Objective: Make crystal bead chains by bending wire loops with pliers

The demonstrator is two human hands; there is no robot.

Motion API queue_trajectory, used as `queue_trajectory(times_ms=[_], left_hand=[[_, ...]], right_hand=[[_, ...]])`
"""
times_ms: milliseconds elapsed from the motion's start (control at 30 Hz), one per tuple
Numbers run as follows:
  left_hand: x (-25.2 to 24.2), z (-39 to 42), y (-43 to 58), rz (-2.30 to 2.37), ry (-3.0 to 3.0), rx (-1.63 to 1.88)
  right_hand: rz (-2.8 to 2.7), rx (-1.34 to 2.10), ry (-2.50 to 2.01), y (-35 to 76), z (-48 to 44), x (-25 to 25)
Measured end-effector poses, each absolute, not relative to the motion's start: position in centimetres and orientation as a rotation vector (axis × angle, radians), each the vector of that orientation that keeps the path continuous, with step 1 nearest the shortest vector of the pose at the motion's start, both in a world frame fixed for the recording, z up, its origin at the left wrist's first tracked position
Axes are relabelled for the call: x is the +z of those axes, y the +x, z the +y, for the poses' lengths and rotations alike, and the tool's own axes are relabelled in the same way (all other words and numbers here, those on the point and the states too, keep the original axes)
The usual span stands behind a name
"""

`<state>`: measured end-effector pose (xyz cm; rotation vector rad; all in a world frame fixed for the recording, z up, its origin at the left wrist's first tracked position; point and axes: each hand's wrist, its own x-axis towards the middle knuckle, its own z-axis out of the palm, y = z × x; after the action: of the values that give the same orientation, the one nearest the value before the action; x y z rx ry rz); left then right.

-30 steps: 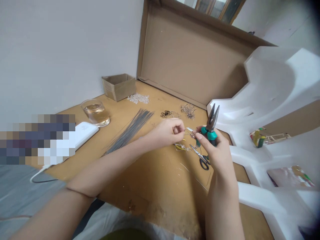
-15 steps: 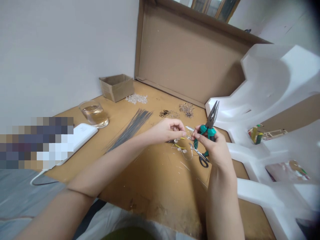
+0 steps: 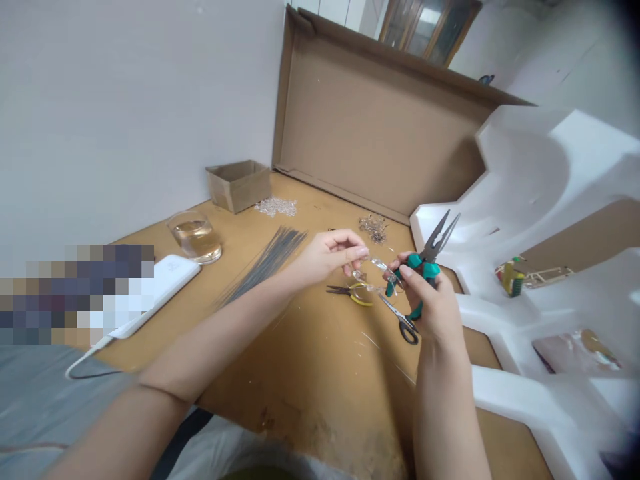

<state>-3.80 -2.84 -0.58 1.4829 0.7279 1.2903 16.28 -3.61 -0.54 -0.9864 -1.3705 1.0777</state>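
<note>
My left hand (image 3: 340, 255) pinches one end of a strand of clear beads (image 3: 379, 265) on thin wire, held above the table. In my right hand (image 3: 431, 293) are long-nose pliers (image 3: 434, 248) with green handles, their jaws pointing up and slightly parted. My right thumb and fingertips also pinch the other side of the bead strand. Beneath the hands lie small yellow-handled pliers (image 3: 361, 301) and black-handled scissors (image 3: 409, 332). Left of my left hand is a bundle of straight grey wires (image 3: 267, 261). A heap of small wire pieces (image 3: 373, 228) lies beyond the hands.
Clear beads (image 3: 276, 207) are piled beside a small cardboard box (image 3: 239, 187). A glass of liquid (image 3: 195, 239) and a white power bank (image 3: 157, 293) stand at the left. Tall cardboard (image 3: 380, 120) closes the back; white molded foam (image 3: 530, 160) lines the right.
My left hand has lifted a little, and the bead strand is now raised between both hands. The green pliers have tilted to the right. More of the yellow-handled pliers shows.
</note>
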Motion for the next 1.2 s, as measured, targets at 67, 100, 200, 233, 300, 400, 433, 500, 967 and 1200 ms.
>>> queue_trajectory(times_ms=[67,100,200,233,300,400,433,500,967,1200], left_hand=[[-0.9,-2.5,-3.9,0.644,1.450,1.369],[-1.1,-2.3,-3.9,0.595,1.432,1.402],[-1.3,-2.0,-3.9,0.521,1.367,1.455],[-1.4,-2.0,-3.9,0.515,1.348,1.463],[-1.3,-2.1,-3.9,0.506,1.324,1.470],[-1.2,-2.3,-3.8,0.502,1.314,1.467],[-1.1,-2.4,-3.8,0.502,1.312,1.466],[-1.1,-2.5,-3.8,0.507,1.302,1.462],[-0.5,-2.5,-3.9,0.426,0.936,1.598],[-1.2,-3.2,-2.1,0.369,0.746,1.372]], right_hand=[[-1.374,1.027,-1.002,16.3,-3.7,-0.6],[-1.382,1.015,-1.007,16.3,-3.7,-0.6],[-1.415,1.022,-1.001,16.2,-4.0,-0.6],[-1.421,1.032,-0.994,16.2,-4.1,-0.5],[-1.429,1.038,-0.988,16.2,-4.4,-0.4],[-1.439,1.028,-0.995,16.1,-4.6,-0.3],[-1.440,1.024,-0.993,16.1,-4.6,-0.4],[-1.439,1.014,-0.985,16.2,-4.6,-0.4],[-1.270,0.936,-1.030,15.5,-3.9,-0.7],[-1.134,1.275,-0.842,12.9,-3.6,-1.7]])
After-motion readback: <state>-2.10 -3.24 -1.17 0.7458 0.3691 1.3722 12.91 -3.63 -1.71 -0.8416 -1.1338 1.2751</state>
